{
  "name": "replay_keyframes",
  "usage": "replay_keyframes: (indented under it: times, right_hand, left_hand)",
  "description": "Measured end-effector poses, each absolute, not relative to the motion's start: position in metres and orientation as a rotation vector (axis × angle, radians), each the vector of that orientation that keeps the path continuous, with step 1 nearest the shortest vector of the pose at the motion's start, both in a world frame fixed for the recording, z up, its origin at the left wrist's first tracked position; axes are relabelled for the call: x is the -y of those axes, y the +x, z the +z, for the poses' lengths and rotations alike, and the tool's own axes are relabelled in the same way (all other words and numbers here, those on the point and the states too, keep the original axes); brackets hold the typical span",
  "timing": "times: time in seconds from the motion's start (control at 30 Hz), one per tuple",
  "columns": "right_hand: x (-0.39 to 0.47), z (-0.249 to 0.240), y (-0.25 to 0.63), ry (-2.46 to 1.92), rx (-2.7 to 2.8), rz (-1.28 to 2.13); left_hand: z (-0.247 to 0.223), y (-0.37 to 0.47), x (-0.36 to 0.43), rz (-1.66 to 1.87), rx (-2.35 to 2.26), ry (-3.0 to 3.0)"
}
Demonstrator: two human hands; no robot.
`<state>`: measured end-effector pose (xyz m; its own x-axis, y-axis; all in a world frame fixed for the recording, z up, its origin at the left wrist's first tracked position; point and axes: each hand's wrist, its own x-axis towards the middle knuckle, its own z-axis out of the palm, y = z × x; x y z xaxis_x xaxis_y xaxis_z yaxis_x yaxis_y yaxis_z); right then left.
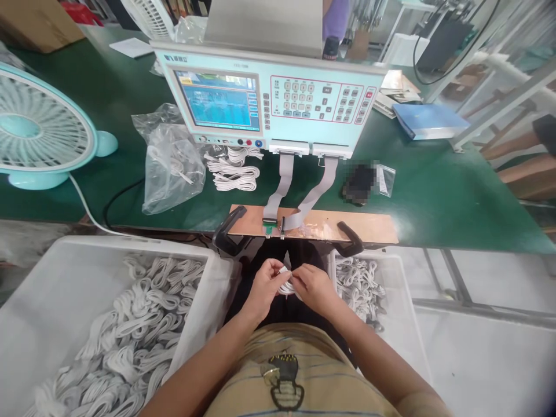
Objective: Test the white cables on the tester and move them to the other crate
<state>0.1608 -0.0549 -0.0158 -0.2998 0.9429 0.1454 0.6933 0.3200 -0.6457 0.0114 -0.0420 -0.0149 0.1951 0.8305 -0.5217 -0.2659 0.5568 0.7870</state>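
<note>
Counted two hands [264, 288], one held bundle [285, 288], one tester [286, 130], one screen [219, 101], two ribbons [317, 190], two clamps [223, 236], two bins [200, 310], two fans [26, 124]

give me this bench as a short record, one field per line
left hand: holding white cable coil
right hand: on the same coil
left bin: many pale cable bundles
right bin: more bundles
instrument: lit screen, two gray ribbon cables attached
wooden board: at green table's edge, two clamps on it
light-blue fan: left of instrument

Lettering [177, 58] on the instrument [268, 95] is unreadably blurred.
</note>
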Motion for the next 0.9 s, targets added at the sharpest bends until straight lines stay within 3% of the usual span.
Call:
replay_keyframes:
  times: [0.1, 0.27, 0.63, 0.9]
  right_hand:
    - [0.048, -0.014, 0.157, -1.421, 1.993, 0.685]
    - [0.025, -0.02, 0.137, -1.41, 1.349, 1.015]
    - [0.003, -0.021, 0.117, -1.314, 0.98, 1.287]
    - [-0.001, -0.014, 0.114, -1.314, 0.735, 1.43]
  left_hand:
    - [-0.014, 0.009, 0.038, 0.869, -1.135, 0.721]
    - [-0.011, 0.001, 0.024, 1.058, -1.244, 1.018]
    - [-0.006, -0.031, 0.006, 0.933, -0.81, 0.425]
    - [-0.014, -0.027, -0.002, 0.985, -1.149, 0.811]
